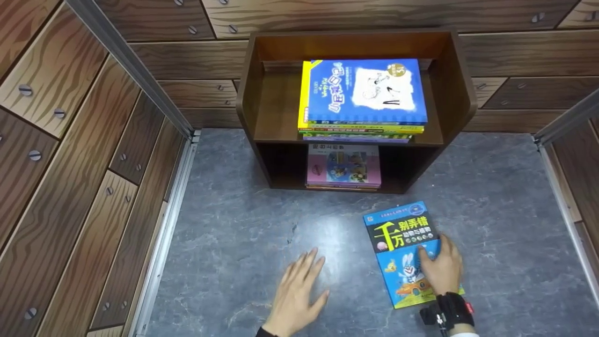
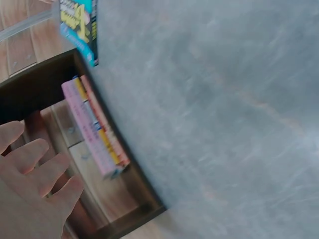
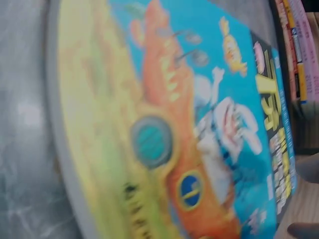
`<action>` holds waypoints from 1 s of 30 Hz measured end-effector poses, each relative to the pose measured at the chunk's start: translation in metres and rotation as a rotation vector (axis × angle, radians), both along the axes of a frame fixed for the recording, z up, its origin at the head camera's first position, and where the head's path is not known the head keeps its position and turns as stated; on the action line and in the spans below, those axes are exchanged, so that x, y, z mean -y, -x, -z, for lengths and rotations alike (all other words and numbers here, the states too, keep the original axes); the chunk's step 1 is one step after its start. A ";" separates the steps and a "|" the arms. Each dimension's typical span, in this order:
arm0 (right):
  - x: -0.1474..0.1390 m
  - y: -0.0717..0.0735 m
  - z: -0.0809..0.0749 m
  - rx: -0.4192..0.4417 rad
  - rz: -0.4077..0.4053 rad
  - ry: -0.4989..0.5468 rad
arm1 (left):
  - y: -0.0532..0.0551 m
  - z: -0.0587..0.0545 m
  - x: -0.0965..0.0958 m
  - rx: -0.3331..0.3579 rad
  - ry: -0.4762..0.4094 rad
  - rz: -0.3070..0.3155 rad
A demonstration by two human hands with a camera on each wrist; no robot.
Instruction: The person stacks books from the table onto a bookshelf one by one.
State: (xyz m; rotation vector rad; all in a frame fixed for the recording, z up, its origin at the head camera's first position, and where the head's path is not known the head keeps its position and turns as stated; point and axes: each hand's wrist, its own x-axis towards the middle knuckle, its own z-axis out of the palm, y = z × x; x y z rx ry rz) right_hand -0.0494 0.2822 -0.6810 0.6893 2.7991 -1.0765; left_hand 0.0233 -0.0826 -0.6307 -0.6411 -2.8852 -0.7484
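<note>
My right hand (image 1: 442, 267) holds a blue children's book (image 1: 409, 264) by its right edge, the thumb on the cover and the other fingers at the edge. Bold yellow characters and a rabbit in an orange car decorate the cover. In the right wrist view the book (image 3: 149, 89) fills most of the frame, partly blurred. My left hand (image 1: 295, 290) is to the left of the book, palm down with fingers spread, and holds nothing. Up close in the left wrist view, the left hand's fingers (image 2: 42, 174) appear before the shelf's lower compartment.
A brown two-level bookshelf (image 1: 281, 105) stands against the wood-patterned wall. Its upper level carries a stack of books (image 1: 323, 93) with a blue cover on top. Below lies a smaller stack with a pink book (image 1: 344, 164). Wood-patterned panels (image 1: 89, 196) border the grey floor (image 1: 224, 215).
</note>
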 end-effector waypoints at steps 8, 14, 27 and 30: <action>-0.016 0.003 0.004 0.319 0.042 -0.096 | -0.012 0.007 -0.001 0.106 0.011 0.041; -0.018 0.007 0.003 0.343 -0.004 -0.111 | -0.011 0.007 -0.001 0.111 0.004 0.047; -0.026 0.014 0.005 0.331 -0.019 -0.058 | -0.008 0.010 -0.004 0.034 -0.012 0.042; -0.023 0.012 0.006 0.342 0.007 0.014 | -0.008 0.009 -0.004 0.039 -0.015 0.041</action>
